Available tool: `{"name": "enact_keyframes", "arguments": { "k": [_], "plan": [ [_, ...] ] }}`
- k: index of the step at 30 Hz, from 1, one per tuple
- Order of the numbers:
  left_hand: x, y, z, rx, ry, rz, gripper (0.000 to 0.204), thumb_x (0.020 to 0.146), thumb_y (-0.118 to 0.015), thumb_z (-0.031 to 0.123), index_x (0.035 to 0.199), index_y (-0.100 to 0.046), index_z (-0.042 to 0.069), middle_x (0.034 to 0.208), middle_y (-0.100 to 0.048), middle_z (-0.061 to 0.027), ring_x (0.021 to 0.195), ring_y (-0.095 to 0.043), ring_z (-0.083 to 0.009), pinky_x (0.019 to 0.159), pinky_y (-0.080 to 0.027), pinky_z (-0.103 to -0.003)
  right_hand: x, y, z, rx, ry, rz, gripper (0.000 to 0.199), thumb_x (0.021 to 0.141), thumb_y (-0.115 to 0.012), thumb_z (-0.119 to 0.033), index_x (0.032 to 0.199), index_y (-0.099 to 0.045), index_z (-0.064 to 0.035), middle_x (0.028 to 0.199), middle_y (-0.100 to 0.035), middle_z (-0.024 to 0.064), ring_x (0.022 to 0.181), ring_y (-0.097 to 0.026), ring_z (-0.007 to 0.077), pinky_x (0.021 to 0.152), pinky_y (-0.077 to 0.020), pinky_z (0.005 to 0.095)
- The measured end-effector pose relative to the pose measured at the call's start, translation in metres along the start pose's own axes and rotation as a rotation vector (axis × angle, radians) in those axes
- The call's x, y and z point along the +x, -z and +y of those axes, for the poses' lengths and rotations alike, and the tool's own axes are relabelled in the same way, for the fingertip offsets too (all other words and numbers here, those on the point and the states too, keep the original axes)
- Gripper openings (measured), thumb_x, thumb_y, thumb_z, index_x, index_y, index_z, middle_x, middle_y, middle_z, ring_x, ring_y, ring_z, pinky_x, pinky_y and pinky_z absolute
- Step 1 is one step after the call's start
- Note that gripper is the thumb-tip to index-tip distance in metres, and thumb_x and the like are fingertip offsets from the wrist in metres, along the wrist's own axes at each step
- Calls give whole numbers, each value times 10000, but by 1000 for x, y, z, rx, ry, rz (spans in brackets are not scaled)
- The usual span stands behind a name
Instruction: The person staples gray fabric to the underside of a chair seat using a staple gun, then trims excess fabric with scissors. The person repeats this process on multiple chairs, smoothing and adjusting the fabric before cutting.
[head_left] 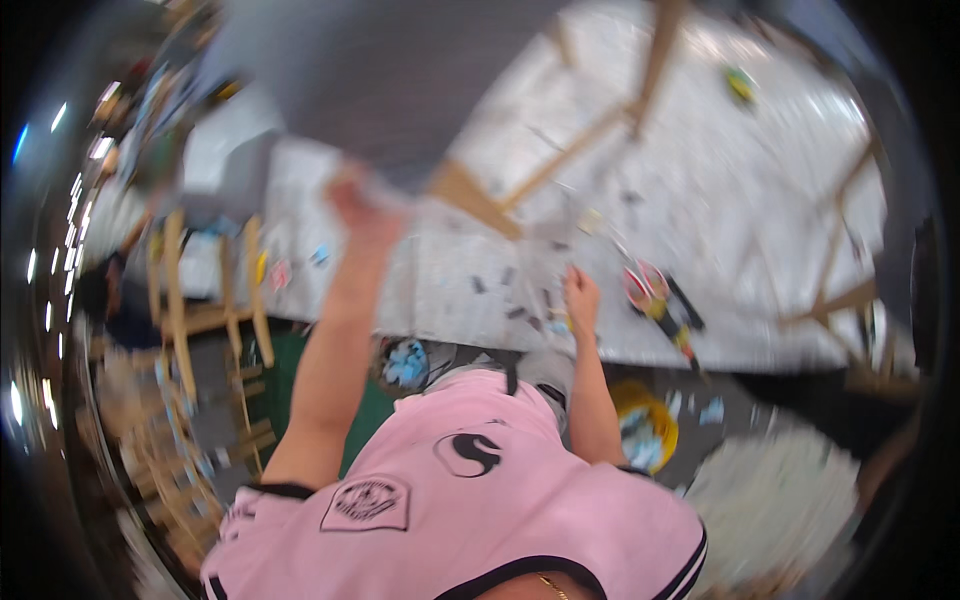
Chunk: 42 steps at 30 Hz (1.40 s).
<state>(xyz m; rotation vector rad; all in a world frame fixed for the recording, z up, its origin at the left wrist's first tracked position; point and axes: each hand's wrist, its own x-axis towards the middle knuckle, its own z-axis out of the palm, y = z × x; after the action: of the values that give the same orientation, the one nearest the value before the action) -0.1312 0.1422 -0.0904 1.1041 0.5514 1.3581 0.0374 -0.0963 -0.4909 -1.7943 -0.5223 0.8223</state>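
A large dark-grey upholstered piece with wooden legs, apparently a chair (380, 90), lies tipped on a white-covered worktable (430, 290). My left hand (365, 208) is up against or very close to its near lower edge; motion smears the fingers. One pale wooden leg (475, 200) points toward me. My right hand (582, 298) is closed near the table's front edge, and whatever it may hold is too blurred to make out. Right of it lie red-handled scissors (648, 286) beside a dark tool (686, 305). Small dark scraps (515, 312) are scattered left of that hand.
Wooden frames (178, 310) are stacked at the left. Another grey piece with wooden legs (840, 240) stands at the right. Below the table are a yellow bin (668, 425) with light-blue scraps and a pale, bulky heap (775, 500). A yellow-green object (740, 86) lies far right.
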Motion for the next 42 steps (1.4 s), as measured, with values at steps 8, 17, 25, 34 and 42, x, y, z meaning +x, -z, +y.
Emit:
{"name": "enact_keyframes", "arguments": {
  "k": [8, 17, 25, 34, 42],
  "plan": [
    [4, -14, 1, 52, -16, -115, 822, 787, -452, 575, 1404, -489, 33, 1260, -611, -231, 1166, -608, -407, 1128, -385, -578, 20, 168, -25, -468, 184, 571, 311, 890, -651, -123, 1187, -693, -43, 1111, -702, 176, 1107, -639, 341, 987, -480, 427],
    [-9, -7, 6, -42, 14, -52, 834, 782, -637, 408, 1478, -362, 40, 1369, -527, -194, 1256, -542, -339, 1140, -376, -479, -2, 201, 27, -1060, -67, 51, 462, 771, -790, -257, 1132, -597, -42, 1103, -684, 201, 1060, -668, 386, 905, -516, 537],
    [-5, -24, 17, -76, 91, -165, 1050, 786, -728, 262, 1632, -130, 93, 1534, -378, -130, 1420, -406, -260, 1178, -334, -374, -63, 216, -16, -574, -327, 152, 634, 715, -787, -367, 1125, -500, 22, 1065, -669, 309, 1034, -661, 447, 943, -501, 468],
    [-3, -30, 14, -104, 37, -239, 1114, 783, -756, 304, 1637, -76, 79, 1555, -343, -163, 1451, -359, -290, 1203, -288, -393, -59, 224, -29, -917, -507, 255, 828, 677, -815, -471, 1272, -552, 42, 1272, -659, 271, 1235, -621, 409, 1045, -467, 498],
    [-1, -28, 17, -84, -6, -291, 1091, 817, -737, 334, 1632, -66, 59, 1557, -328, -194, 1457, -353, -309, 1211, -271, -405, -35, 271, -79, -803, -273, 577, 719, 730, -795, -492, 1217, -616, 5, 1183, -705, 228, 1137, -662, 404, 996, -481, 466]
  ]
}}
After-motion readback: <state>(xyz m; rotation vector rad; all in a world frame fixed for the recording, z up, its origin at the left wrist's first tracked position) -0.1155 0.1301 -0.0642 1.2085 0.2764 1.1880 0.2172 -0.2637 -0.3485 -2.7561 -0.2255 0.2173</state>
